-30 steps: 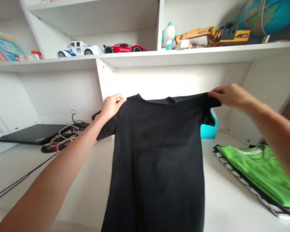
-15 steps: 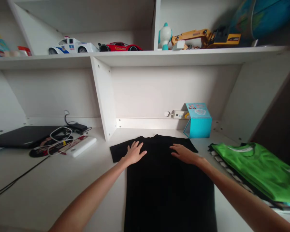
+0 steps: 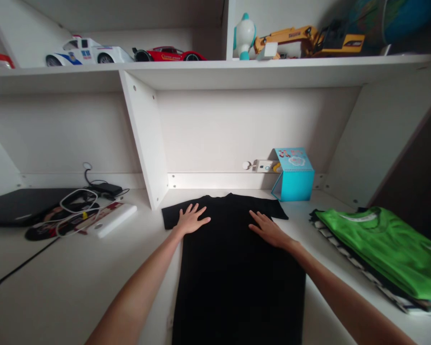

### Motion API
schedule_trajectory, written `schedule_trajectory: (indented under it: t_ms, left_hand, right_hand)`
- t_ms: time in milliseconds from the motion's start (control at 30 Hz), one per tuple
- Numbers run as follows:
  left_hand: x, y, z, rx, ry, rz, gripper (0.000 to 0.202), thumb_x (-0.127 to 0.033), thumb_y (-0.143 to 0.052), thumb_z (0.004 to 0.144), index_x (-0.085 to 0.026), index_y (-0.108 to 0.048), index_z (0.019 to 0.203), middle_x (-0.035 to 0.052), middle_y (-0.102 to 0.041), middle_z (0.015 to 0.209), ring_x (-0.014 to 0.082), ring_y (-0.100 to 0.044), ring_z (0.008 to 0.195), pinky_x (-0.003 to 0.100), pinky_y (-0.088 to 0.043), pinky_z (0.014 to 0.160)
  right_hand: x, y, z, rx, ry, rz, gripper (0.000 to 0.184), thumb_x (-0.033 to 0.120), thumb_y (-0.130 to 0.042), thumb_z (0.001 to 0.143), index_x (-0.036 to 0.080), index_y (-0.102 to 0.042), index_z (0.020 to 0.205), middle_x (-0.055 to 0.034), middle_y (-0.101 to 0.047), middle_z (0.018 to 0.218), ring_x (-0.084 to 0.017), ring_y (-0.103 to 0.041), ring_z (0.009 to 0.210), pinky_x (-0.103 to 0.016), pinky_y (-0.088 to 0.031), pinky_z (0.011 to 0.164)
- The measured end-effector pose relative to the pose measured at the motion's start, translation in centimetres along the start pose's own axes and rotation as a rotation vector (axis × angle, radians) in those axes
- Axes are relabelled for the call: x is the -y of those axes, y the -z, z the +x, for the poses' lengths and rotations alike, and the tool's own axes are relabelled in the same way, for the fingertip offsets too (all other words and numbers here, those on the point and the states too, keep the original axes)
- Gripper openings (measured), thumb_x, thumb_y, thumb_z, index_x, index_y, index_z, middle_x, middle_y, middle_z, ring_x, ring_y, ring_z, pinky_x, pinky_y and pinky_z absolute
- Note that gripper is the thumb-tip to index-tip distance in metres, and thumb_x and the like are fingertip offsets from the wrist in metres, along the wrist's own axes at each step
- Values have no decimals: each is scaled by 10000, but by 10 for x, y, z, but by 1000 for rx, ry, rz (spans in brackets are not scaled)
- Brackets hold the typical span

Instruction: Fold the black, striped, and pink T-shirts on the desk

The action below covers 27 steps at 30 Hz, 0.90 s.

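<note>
A black T-shirt lies spread out on the white desk, its collar toward the back and its two short sleeves out to the sides. My left hand rests on it with fingers spread, near the left sleeve. On the other side, my right hand lies flat on the cloth below the right sleeve, fingers stretched forward. Neither hand grips anything. The shirt's lower hem runs out of view at the bottom.
To the right sits a stack of folded clothes with a green shirt on top. A blue desk calendar stands behind. At left are a black laptop, cables and a white power bank-like bar. Toys line the shelf above.
My left hand has moved slightly left and its fingers have spread wider; the right hand has shifted a little. The shirt lies smoother, its lower right edge further left. The view has tilted slightly.
</note>
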State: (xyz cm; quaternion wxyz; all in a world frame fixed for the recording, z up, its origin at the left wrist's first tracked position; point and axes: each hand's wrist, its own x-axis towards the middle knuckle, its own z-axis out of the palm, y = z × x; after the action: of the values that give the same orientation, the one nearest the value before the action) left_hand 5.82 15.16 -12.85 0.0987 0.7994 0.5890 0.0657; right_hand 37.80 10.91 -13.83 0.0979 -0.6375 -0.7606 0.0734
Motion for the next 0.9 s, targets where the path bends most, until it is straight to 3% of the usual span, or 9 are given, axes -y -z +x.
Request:
schedule_trajectory:
  t_ms: [100, 200, 267, 333, 467, 567, 700, 767, 900]
  left_hand:
    - [5, -1, 4, -13, -11, 3, 730, -743, -200, 775, -363, -225, 1398, 38, -122, 1506, 334, -38, 1368, 629, -63, 1011]
    - [8, -3, 6, -15, -25, -1, 741, -750, -200, 769, -361, -221, 1399, 41, -116, 1506, 335, -33, 1368, 637, -62, 1007]
    - [9, -4, 7, -13, -33, -4, 754, -758, -195, 763, -356, -223, 1400, 47, -112, 1507, 337, -26, 1367, 642, -56, 1004]
    - [10, -5, 8, -10, -37, -6, 762, -763, -186, 760, -354, -224, 1401, 51, -112, 1507, 337, -25, 1367, 645, -52, 1003]
    - [9, -4, 8, -7, -40, 6, 763, -766, -165, 759, -357, -222, 1401, 53, -119, 1506, 331, -32, 1368, 645, -61, 1004]
    - [8, -3, 8, -4, -32, 30, 756, -763, -149, 762, -364, -221, 1400, 44, -122, 1506, 324, -43, 1370, 638, -73, 1010]
    - [8, -3, 8, -14, -32, 43, 758, -769, -134, 758, -372, -222, 1398, 31, -130, 1505, 324, -50, 1369, 629, -84, 1016]
    - [8, -3, 8, -18, -35, 47, 763, -770, -128, 757, -369, -224, 1398, 29, -138, 1504, 328, -49, 1368, 631, -88, 1016]
    - [9, -3, 8, -19, -37, 46, 759, -767, -138, 758, -368, -229, 1397, 38, -136, 1503, 330, -63, 1367, 638, -91, 1012]
  right_hand:
    - [-29, 23, -7, -41, -91, 49, 596, 456, -328, 873, 108, -365, 1356, -174, -484, 1299, -283, -458, 1193, -377, -355, 966]
    - [-61, 38, -33, 27, -168, 113, 462, 461, -381, 821, 103, -650, 937, -189, -664, 902, -320, -623, 871, -408, -430, 811]
    - [-73, 42, -54, 115, -175, 201, 441, 506, -404, 791, 147, -636, 681, -143, -655, 677, -267, -623, 654, -367, -457, 663]
    - [-72, 42, -73, 189, -165, 319, 455, 557, -423, 771, 170, -594, 603, -93, -605, 558, -206, -571, 530, -308, -432, 528]
    - [-50, 48, -95, 218, -91, 545, 438, 605, -515, 731, 175, -596, 741, -56, -604, 716, -188, -570, 692, -272, -451, 608]
    - [-35, 55, -105, 229, -30, 754, 468, 578, -555, 741, 200, -554, 1018, -47, -590, 928, -189, -554, 850, -290, -450, 735]
    - [-27, 60, -116, 373, 55, 1043, 711, 438, -592, 791, 275, -235, 1384, -27, -596, 929, -184, -564, 866, -358, -422, 819]
    - [-26, 60, -119, 393, 106, 1068, 758, 373, -595, 806, 275, -156, 1416, -49, -597, 1017, -201, -560, 942, -390, -392, 888]
    - [-23, 63, -122, 309, 190, 1019, 654, 340, -591, 810, 263, -263, 1371, -84, -495, 1243, -247, -465, 1141, -403, -358, 966]
